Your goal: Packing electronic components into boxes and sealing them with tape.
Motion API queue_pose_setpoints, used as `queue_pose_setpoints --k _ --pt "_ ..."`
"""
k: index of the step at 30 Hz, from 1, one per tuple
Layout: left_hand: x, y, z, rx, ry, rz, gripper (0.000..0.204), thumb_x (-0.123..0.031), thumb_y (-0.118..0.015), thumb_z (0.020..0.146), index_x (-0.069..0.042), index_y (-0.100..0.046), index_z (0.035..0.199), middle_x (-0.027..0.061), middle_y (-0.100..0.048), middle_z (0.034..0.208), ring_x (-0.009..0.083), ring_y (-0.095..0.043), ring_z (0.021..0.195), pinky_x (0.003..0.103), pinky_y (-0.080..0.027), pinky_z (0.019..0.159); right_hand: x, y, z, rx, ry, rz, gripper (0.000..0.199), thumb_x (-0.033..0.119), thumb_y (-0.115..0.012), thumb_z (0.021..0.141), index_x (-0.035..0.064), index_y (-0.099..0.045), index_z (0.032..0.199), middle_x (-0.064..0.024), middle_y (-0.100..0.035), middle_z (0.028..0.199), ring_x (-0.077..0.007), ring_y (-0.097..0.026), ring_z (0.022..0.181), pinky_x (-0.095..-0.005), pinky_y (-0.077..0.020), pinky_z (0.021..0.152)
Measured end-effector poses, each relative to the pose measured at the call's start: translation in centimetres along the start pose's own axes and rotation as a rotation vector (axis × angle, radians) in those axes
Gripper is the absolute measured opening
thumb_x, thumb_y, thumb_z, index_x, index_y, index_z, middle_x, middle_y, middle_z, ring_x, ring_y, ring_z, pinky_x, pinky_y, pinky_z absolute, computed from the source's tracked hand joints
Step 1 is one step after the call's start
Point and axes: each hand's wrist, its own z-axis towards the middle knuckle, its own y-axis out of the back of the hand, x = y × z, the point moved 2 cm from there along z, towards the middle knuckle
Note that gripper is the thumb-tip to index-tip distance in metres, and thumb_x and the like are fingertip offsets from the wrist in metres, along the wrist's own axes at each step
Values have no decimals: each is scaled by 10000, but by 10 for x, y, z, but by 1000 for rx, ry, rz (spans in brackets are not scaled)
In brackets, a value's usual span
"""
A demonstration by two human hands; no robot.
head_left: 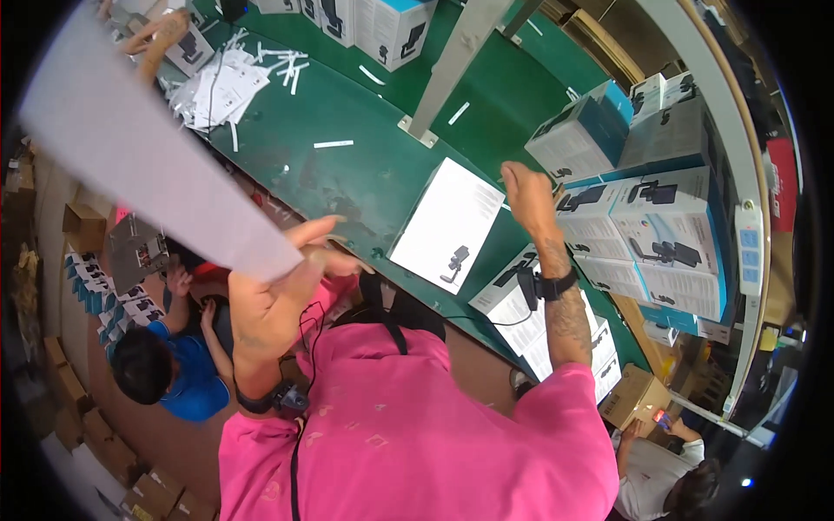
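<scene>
A long white sheet (148, 148), blurred toward its far end, rises to the upper left from my left hand (274, 304). The thumb and a finger pinch its narrow end, while other fingers reach out toward the table. On the green table in front of me lies a white box (452, 226) with a printed picture of a device on a stand. My right hand (528, 198) is just past the box's right edge, its fingers curled closed. Whether anything is inside them is hidden.
Stacked white-and-blue boxes (665, 226) crowd the right. A metal post (452, 74) stands on the green table (347, 187). Papers (221, 91) and white strips lie at the far left, near another person's hands (165, 35). People work lower left and lower right.
</scene>
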Motion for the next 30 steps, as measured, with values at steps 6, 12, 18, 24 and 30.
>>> queue_pose_setpoints --k 6,12,18,24,30 --pt "26 3 -1 -80 74 -9 317 -123 -523 976 89 -556 1209 160 -709 872 210 -674 890 340 -445 945 -28 -54 15 4 111 -276 100 63 -527 851 4 -565 780 -197 -631 678 -396 -635 634 -480 -509 563" --pt "32 8 0 -111 77 57 392 -219 -459 1005 102 -510 1225 186 -691 868 261 -684 793 404 -484 916 -48 -69 15 138 155 -307 121 99 -551 866 11 -574 786 -194 -633 715 -402 -630 654 -475 -516 577" --pt "30 8 2 -146 67 106 418 -255 -460 1004 109 -511 1204 182 -682 835 247 -681 781 422 -468 963 -41 -68 10 171 249 -329 56 33 -544 793 -6 -561 757 -193 -645 764 -374 -653 699 -459 -523 596" --pt "30 10 3 -126 42 46 369 -191 -500 988 95 -536 1219 174 -702 854 214 -663 898 366 -450 949 -36 -65 9 227 210 -305 59 31 -547 792 -14 -566 759 -199 -643 771 -385 -651 716 -471 -520 610" --pt "28 8 2 -144 51 130 439 -279 -481 994 108 -522 1198 181 -685 857 232 -679 822 411 -465 969 -32 -64 2 265 227 -298 115 92 -564 831 -7 -563 774 -184 -647 765 -368 -653 732 -458 -519 637"
